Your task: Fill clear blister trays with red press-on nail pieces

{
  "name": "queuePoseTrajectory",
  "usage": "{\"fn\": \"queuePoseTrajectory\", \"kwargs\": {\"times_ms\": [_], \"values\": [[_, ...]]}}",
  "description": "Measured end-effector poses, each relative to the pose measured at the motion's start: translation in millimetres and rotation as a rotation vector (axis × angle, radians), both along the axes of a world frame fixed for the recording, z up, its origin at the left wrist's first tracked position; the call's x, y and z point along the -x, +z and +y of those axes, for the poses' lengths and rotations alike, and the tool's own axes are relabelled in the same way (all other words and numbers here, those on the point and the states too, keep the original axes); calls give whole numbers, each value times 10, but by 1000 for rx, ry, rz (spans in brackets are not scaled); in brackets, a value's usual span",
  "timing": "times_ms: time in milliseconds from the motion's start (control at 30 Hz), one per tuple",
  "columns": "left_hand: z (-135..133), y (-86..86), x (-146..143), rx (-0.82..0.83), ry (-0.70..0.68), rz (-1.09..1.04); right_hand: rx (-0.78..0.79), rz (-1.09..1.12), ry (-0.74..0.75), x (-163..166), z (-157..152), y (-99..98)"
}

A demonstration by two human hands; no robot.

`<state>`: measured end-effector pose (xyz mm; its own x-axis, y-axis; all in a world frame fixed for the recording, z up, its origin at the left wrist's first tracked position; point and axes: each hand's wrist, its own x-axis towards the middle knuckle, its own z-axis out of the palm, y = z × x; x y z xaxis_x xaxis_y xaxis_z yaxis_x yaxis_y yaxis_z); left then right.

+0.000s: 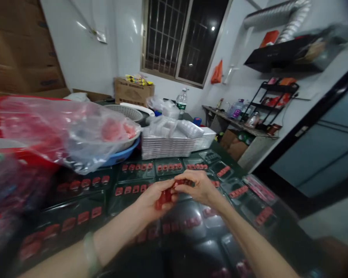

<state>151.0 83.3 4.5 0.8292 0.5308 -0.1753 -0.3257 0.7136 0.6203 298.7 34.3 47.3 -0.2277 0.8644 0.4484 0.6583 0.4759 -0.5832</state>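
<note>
My left hand, with a pale green bangle on its wrist, is closed around several small glossy red pieces. Against its fingertips, my right hand pinches at another small red piece; motion blur and the fingers hide its exact shape. Both hands are above clear plastic trays laid out over a dark green table. Short rows of similar red pieces lie in these trays.
Stacked clear trays stand behind the hands. A blue basin and a clear plastic bag with red contents are at the left. Farther back are a cardboard box and a water bottle.
</note>
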Motion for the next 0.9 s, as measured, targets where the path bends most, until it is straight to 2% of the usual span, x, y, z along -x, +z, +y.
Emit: {"fn": "queuePoseTrajectory", "kwargs": {"times_ms": [100, 200, 333, 433, 500, 667, 767, 900], "values": [[-9, -33, -197, 33, -61, 62, 39, 59, -61, -212, -68, -186], [8, -40, -336, 57, -127, 108, 65, 102, -183, -601, 29, -364], [52, -97, -364, 117, -91, 222, 174, 161, -596, -1471, 491, -542], [99, -178, -295, 140, -35, 264, 214, 129, -736, -2103, 916, -663], [136, -221, -241, 150, 5, 287, 257, 84, -814, -2388, 1155, -766], [220, -252, -175, 153, 65, 349, 348, -44, -920, -2654, 1563, -1070], [251, -258, -182, 147, 68, 352, 371, -123, -921, -2687, 1698, -1204], [277, -289, -198, 138, 76, 370, 376, -227, -883, -2715, 1761, -1282]]}}
